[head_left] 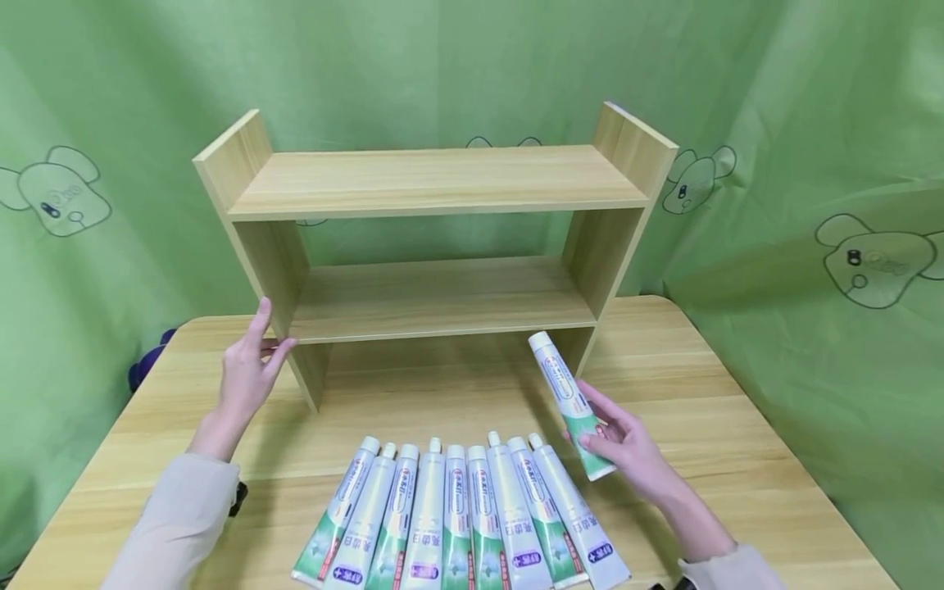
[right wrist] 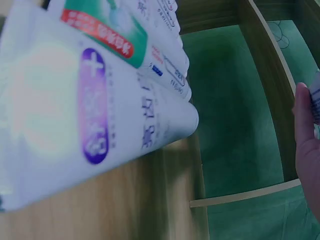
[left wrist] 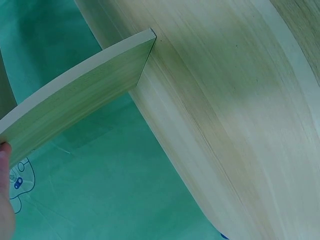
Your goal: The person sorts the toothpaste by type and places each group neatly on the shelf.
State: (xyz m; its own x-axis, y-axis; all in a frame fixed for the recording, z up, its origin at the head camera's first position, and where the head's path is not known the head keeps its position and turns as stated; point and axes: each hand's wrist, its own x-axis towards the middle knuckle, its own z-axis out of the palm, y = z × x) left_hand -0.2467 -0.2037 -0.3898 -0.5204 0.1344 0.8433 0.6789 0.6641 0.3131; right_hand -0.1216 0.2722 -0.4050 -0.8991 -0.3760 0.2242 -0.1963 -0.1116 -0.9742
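My left hand [head_left: 245, 373] is at the left side panel of a two-tier wooden shelf [head_left: 442, 205], thumb on its front edge beside the middle board and fingers on the outer side. In the left wrist view only part of that hand [left wrist: 5, 195] shows, at the left edge. My right hand [head_left: 627, 442] grips the lower part of a white-and-green toothpaste tube [head_left: 564, 385], its white cap tilted up toward the shelf. Several toothpaste tubes [head_left: 457, 516] lie side by side in front, caps toward the shelf, some green-ended, some white with purple labels.
The shelf stands on a light wooden table [head_left: 686, 385] with rounded corners. Green curtains [head_left: 811, 98] printed with cartoon animal heads hang behind and beside it. Something dark purple [head_left: 147, 362] pokes out past the table's left edge.
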